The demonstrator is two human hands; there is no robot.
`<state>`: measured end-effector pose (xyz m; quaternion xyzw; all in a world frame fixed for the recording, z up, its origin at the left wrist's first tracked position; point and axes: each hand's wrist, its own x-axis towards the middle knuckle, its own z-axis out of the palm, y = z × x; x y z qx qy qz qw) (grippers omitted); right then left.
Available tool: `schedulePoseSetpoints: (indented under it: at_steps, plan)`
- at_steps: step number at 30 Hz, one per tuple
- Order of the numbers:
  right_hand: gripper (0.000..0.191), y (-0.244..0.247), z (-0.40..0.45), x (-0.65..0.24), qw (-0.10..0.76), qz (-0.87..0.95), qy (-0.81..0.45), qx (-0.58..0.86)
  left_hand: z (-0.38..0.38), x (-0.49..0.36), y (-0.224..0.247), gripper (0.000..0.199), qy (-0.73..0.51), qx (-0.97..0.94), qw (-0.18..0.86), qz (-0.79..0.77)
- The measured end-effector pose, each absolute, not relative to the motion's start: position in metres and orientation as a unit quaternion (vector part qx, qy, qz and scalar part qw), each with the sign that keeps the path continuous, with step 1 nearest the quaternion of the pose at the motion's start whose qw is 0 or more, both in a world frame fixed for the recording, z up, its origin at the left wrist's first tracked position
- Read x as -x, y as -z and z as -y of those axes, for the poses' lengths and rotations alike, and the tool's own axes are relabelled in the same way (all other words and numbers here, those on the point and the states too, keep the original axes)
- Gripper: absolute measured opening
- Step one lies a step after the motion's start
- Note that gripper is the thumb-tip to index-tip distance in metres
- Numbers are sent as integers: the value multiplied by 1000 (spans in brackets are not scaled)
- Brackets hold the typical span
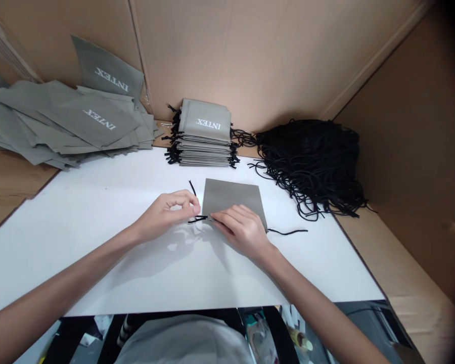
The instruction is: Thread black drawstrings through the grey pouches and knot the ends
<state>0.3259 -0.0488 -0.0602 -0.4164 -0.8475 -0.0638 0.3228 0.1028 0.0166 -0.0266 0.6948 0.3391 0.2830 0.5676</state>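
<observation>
Head view, left to right: well left of and beyond the single grey pouch (pixel 231 194), one loose heap of grey pouches (pixel 53 114) spreads out, too overlapped to count; two white INTEX prints are readable there, one of them on a pouch leaning upright (pixel 106 60) at the back. Just left of the single pouch is the left hand (pixel 170 211), its thumb and forefinger closed together on a black cord (pixel 192 187), one end rising past the fingertips; short strands lie by the pouch's near left corner, too blurred to count. Straight beyond the pouch stands one neat stack (pixel 205 121), one print on top, black cord ends along both sides. The pouch itself lies flat on the white desk (pixel 155 283), its near edge pinched by the right hand (pixel 246 230), fingers together and half curled. Right of it runs one cord tail (pixel 288 233); farther right and beyond sits one tangled pile of black cords (pixel 311 162), strands uncountable.
</observation>
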Motion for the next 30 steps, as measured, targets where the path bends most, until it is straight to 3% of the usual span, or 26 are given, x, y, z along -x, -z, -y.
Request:
schedulePoseSetpoints:
  at_steps: [3,5,10,14,17,20,23,30]
  plan:
    - [10,58,49,-326,353,832,23,428,-17,-104,30,48,-328,-535,717,-304]
    - [10,58,49,-327,354,830,23,430,-18,-105,31,52,-313,-495,757,-291]
    - [11,58,50,-329,322,845,39,426,-20,-101,27,47,-248,-635,645,-347]
    - [11,55,49,-328,351,828,0,438,-19,-103,29,50,-355,-491,734,-306]
    - [11,53,49,-329,356,822,6,444,-19,-105,32,56,-335,-470,764,-288]
    - [12,54,50,-331,334,834,32,438,-21,-102,30,56,-242,-619,674,-324]
    - [13,55,50,-331,322,839,29,438,-23,-100,29,48,-246,-660,614,-355]
    - [14,52,48,-329,347,823,3,450,-20,-107,36,54,-331,-534,712,-314]
